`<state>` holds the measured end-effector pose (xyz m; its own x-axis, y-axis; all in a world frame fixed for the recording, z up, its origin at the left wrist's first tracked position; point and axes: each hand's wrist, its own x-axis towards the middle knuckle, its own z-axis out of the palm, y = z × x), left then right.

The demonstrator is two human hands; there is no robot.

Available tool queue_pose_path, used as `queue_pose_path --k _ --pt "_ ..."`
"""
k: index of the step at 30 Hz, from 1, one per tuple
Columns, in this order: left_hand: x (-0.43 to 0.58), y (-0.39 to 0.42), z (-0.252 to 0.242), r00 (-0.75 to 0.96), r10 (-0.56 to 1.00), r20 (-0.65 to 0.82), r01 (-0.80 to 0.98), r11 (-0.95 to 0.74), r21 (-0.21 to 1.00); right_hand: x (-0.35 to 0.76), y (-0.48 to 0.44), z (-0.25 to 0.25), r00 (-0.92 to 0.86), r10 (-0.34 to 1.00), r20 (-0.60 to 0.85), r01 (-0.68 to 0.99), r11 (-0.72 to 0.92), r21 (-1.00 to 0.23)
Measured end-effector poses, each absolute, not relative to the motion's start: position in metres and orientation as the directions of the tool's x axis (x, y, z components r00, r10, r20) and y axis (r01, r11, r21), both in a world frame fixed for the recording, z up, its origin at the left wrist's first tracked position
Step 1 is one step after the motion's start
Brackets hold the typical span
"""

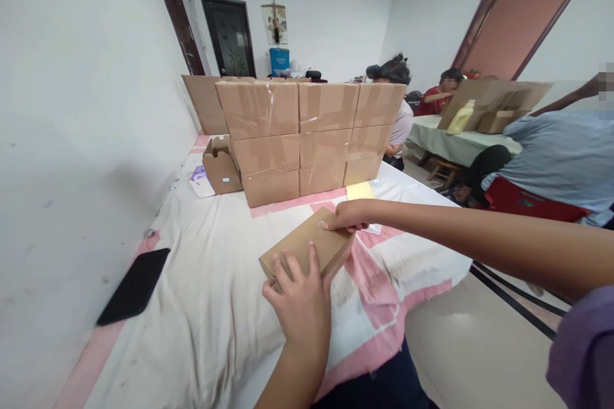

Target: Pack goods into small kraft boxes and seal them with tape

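Observation:
A small closed cardboard box (300, 236) lies slantwise on the cloth-covered table. My left hand (300, 297) holds its near side, with several fingers spread over the top and the thumb at the left corner. At the far right end, my right hand (354, 214) has its fingers curled in and its thumb against the top face. A small shiny clear patch, like tape or a sticker, shows beside that thumb. What the curled right fingers touch underneath is hidden.
Behind the box stands a taped wall of stacked cartons (323, 134). An open carton (221, 172) is at its left, and yellow paper (359, 192) at its right. A black phone-like slab (134, 286) lies near the wall. Other people sit around a second table (432, 131).

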<state>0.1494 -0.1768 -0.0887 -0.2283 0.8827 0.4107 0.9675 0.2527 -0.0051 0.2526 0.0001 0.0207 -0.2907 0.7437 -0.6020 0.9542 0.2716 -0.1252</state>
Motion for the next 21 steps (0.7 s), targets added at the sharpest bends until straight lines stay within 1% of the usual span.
queue_pose_path --k 5,8,10,12,13,15,18,20,21 --pt "0.147 -0.178 -0.090 -0.223 0.885 0.410 0.971 0.241 0.008 0.273 0.006 0.025 -0.283 0.707 -0.648 0.949 0.302 -0.084" --pt "0.146 -0.178 -0.090 -0.207 0.883 0.420 0.973 0.231 -0.007 0.280 0.010 0.029 -0.298 0.705 -0.643 0.948 0.300 -0.111" --pt "0.144 -0.178 -0.091 -0.197 0.878 0.436 0.973 0.230 -0.023 0.279 0.015 0.029 -0.340 0.745 -0.575 0.939 0.299 -0.168" --pt "0.143 -0.178 -0.092 -0.189 0.872 0.452 0.972 0.230 -0.038 0.274 0.023 0.023 -0.401 0.795 -0.454 0.916 0.335 -0.222" --pt "0.142 -0.178 -0.093 -0.183 0.870 0.458 0.973 0.228 -0.044 0.271 0.028 0.019 -0.429 0.809 -0.403 0.902 0.359 -0.240" --pt "0.141 -0.178 -0.095 -0.164 0.868 0.469 0.974 0.217 -0.060 0.265 0.039 0.009 -0.467 0.812 -0.350 0.880 0.388 -0.275" --pt "0.139 -0.177 -0.097 -0.137 0.858 0.495 0.972 0.212 -0.097 0.260 0.052 -0.009 -0.443 0.862 -0.247 0.877 0.360 -0.318" --pt "0.138 -0.177 -0.099 -0.130 0.848 0.515 0.969 0.220 -0.117 0.262 0.057 -0.020 -0.436 0.882 -0.179 0.856 0.345 -0.386" --pt "0.138 -0.177 -0.099 -0.128 0.844 0.521 0.967 0.223 -0.124 0.264 0.057 -0.024 -0.454 0.875 -0.167 0.828 0.345 -0.441"
